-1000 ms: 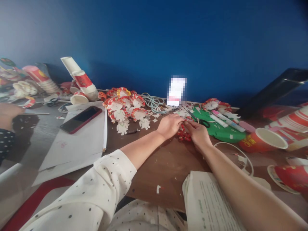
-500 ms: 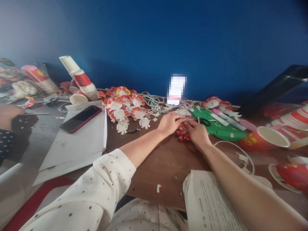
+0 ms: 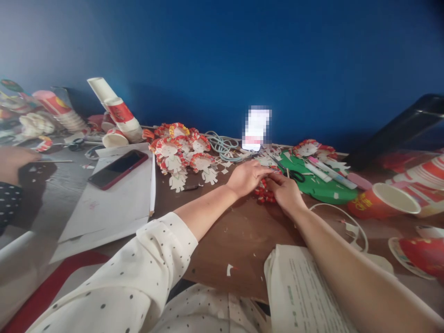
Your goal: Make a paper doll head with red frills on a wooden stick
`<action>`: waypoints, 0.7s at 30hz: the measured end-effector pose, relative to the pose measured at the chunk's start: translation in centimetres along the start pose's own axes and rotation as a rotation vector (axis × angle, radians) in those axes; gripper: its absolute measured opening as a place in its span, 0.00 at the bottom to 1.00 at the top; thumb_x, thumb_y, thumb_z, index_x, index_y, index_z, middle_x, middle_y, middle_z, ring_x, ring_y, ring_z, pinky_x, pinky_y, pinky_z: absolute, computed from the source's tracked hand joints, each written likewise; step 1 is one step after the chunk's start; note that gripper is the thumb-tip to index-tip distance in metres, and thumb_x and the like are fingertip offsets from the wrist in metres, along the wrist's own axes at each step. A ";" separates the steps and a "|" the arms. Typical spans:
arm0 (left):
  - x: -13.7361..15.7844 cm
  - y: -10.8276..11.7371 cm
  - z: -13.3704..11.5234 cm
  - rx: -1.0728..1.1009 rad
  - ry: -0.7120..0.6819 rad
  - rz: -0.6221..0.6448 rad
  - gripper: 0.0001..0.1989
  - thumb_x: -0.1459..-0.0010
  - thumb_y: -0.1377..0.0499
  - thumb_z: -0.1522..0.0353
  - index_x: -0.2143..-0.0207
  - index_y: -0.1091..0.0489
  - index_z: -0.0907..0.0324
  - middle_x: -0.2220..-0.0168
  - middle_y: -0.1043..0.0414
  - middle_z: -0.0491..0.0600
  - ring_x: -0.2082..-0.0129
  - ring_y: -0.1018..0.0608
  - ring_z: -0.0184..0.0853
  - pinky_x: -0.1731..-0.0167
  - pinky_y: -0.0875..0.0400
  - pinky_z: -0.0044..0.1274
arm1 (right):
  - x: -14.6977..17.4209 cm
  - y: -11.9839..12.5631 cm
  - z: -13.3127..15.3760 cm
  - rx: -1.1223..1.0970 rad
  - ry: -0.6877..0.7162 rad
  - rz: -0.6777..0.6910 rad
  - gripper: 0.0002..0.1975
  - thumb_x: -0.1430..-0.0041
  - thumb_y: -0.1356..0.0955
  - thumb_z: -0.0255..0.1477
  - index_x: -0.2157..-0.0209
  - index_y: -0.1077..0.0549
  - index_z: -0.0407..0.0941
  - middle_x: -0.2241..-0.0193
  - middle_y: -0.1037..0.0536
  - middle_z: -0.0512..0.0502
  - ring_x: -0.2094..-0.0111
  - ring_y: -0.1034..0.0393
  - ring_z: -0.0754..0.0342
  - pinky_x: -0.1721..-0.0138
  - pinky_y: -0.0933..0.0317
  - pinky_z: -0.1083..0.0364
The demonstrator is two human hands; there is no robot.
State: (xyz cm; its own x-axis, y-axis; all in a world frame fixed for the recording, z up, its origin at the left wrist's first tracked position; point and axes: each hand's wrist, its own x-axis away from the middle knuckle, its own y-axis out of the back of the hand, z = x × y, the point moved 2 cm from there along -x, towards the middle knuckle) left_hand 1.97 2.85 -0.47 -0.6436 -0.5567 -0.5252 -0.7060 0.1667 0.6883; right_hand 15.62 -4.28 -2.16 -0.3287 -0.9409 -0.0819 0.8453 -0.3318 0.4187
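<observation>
My left hand (image 3: 247,178) and my right hand (image 3: 285,189) meet over the middle of the table, their fingers pinched close together. Between and beneath them shows a red-and-white fringed paper craft (image 3: 266,192); my fingers cover most of it. Both hands appear closed on it. To their left lies a pile of finished-looking paper figures (image 3: 180,152) with red frilled rims and white cut-out bodies. Black-handled scissors (image 3: 295,175) lie just beyond my right hand, on a green sheet (image 3: 326,189).
A phone (image 3: 118,169) rests on white paper sheets (image 3: 104,208) at left. Stacked paper cups (image 3: 121,115) lean by the wall. Markers (image 3: 331,172) and a red paper cup (image 3: 381,201) are at right. A folded printed bag (image 3: 298,286) lies in front. Another person's hand (image 3: 17,162) is far left.
My fingers have shifted slightly around the paper craft, the left ones stretching a little further right. The whole view has moved a touch; the other things stay put.
</observation>
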 end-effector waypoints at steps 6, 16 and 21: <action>0.1 0.2 -0.2 -0.067 -0.030 0.052 0.14 0.36 0.47 0.73 0.56 0.22 0.53 0.64 0.27 0.50 0.59 0.24 0.37 0.54 0.28 0.30 | 0.2 -0.3 -0.1 -0.114 -0.047 0.004 0.19 0.49 0.31 0.38 0.58 0.19 0.45 0.75 0.21 0.50 0.74 0.29 0.51 0.69 0.36 0.53; -0.4 0.4 0.8 0.213 0.157 -0.144 0.19 0.34 0.48 0.64 0.43 0.31 0.59 0.52 0.24 0.53 0.51 0.23 0.36 0.47 0.30 0.30 | -0.1 0.3 0.3 -0.036 0.067 -0.154 0.17 0.45 0.33 0.37 0.59 0.19 0.43 0.66 0.18 0.46 0.63 0.26 0.48 0.59 0.36 0.52; -0.2 0.0 0.5 0.454 0.363 -0.045 0.34 0.43 0.39 0.55 0.39 0.39 0.64 0.52 0.25 0.58 0.55 0.21 0.39 0.53 0.26 0.30 | -0.3 0.6 0.2 -0.135 0.057 -0.229 0.21 0.47 0.32 0.37 0.53 0.21 0.43 0.62 0.18 0.45 0.61 0.26 0.48 0.56 0.36 0.51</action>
State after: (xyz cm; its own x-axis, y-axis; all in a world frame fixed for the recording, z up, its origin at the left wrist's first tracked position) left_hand 1.96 3.35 -0.64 -0.5243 -0.8011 -0.2886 -0.8377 0.4243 0.3439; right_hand 16.13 -4.22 -1.75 -0.4971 -0.8412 -0.2128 0.8013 -0.5391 0.2594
